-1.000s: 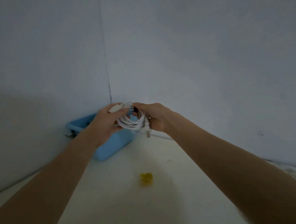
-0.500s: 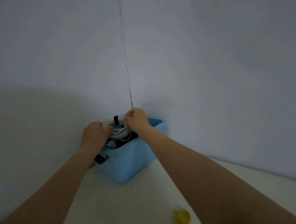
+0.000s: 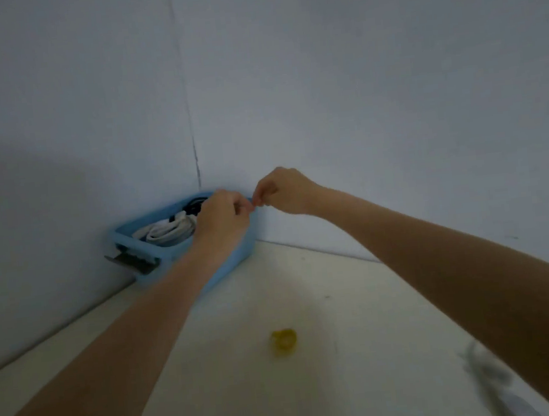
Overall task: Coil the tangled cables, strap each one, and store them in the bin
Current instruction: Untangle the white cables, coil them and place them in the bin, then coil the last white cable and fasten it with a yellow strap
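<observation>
Now both hands, left [image 3: 220, 218] and right [image 3: 283, 192], hover curled and seemingly empty above the bin [image 3: 237, 255], whose overfilled coils [image 3: 168, 233] might spill.

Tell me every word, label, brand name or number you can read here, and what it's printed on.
None: no readable text shows anywhere in this dim view.
Blue bin: no label visible on its walls.
White coiled cable in the bin: no markings can be made out.
Grey clip-like piece on the bin's end: too blurred to tell.
Small yellow object on the table: blurred, no print visible.
Walls: bare.
</observation>
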### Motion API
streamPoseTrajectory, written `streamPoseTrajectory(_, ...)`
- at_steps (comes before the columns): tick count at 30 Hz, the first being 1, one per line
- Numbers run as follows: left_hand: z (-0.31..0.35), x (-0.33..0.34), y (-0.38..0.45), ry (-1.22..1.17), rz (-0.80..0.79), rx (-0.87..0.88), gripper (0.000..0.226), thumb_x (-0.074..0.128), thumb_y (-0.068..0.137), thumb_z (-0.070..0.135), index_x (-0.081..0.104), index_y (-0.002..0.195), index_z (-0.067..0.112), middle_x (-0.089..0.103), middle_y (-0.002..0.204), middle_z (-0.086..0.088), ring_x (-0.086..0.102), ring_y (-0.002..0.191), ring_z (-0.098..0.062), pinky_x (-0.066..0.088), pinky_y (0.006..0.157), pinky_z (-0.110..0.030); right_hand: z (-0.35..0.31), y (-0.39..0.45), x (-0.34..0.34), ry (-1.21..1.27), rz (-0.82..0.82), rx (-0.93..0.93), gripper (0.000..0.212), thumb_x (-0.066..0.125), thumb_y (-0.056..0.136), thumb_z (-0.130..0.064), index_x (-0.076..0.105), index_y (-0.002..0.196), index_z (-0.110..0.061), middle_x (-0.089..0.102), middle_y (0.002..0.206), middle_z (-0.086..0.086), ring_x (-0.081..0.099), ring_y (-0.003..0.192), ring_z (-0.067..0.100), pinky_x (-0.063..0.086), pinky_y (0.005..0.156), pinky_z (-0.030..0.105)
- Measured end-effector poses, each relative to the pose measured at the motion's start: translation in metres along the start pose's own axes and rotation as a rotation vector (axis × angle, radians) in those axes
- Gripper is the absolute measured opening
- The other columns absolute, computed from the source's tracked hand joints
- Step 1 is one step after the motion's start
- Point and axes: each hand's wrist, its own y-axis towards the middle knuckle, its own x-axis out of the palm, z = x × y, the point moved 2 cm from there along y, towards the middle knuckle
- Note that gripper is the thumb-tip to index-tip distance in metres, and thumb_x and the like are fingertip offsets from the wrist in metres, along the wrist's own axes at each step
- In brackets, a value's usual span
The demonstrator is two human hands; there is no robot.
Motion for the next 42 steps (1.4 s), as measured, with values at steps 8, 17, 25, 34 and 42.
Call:
streamPoseTrajectory(8,0.120,0.061,-0.101,-0.123,-0.536,0.230,0.023,0.050,0.090,0.009,0.070,0.101,0.015,0.058,0.112,-0.006,0.059,0.092,-0.019,0.038,0.076,-0.020,0.074,-0.197,-0.057,-0.046,-0.385,0.495,0.024,0.044,0.093,-0.004,0.063,0.107,-0.010,0.066,0.105,0.014,0.066,0.087,0.024,0.052,0.071,0.024)
streamPoseTrajectory(17,0.177,0.101,-0.217,-0.023,-1.076,0.326,0.054,0.067,0.080,0.035,0.051,0.128,0.017,0.056,0.126,-0.002,0.054,0.114,-0.020,0.045,0.092,-0.028,0.084,-0.346,-0.002,-0.241,-0.362,0.443,0.031,0.061,0.086,-0.019,0.058,0.115,-0.008,0.060,0.110,0.009,0.055,0.098,0.022,0.032,0.069,0.023)
streamPoseTrajectory(25,0.213,0.102,-0.242,-0.101,-1.282,0.262,0.043,0.068,0.084,0.022,0.046,0.120,0.009,0.064,0.090,-0.006,0.057,0.071,-0.016,0.046,0.070,-0.026,0.097,-0.382,-0.033,-0.120,-0.265,0.531,0.040,0.062,0.088,-0.025,0.052,0.124,-0.011,0.057,0.112,0.013,0.057,0.073,0.022,0.047,0.064,0.025)
streamPoseTrajectory(34,0.209,0.077,-0.220,0.277,-0.884,0.403,0.022,0.067,0.080,0.013,0.059,0.100,0.014,0.048,0.095,-0.002,0.055,0.087,-0.019,0.035,0.067,-0.023,0.104,-0.405,-0.041,-0.303,-0.317,0.548,0.025,0.065,0.084,-0.017,0.069,0.095,0.005,0.062,0.071,0.011,0.052,0.074,0.019,0.033,0.051,0.018)
streamPoseTrajectory(42,0.227,0.094,-0.218,0.057,-0.751,0.374,0.032,0.059,0.088,0.017,0.054,0.118,0.010,0.051,0.124,-0.007,0.055,0.106,-0.021,0.042,0.086,-0.026,0.100,-0.411,-0.080,0.081,0.165,0.477,0.022,0.058,0.078,0.008,0.067,0.070,-0.011,0.061,0.057,-0.007,0.056,0.045,-0.004,0.044,0.055,0.006)
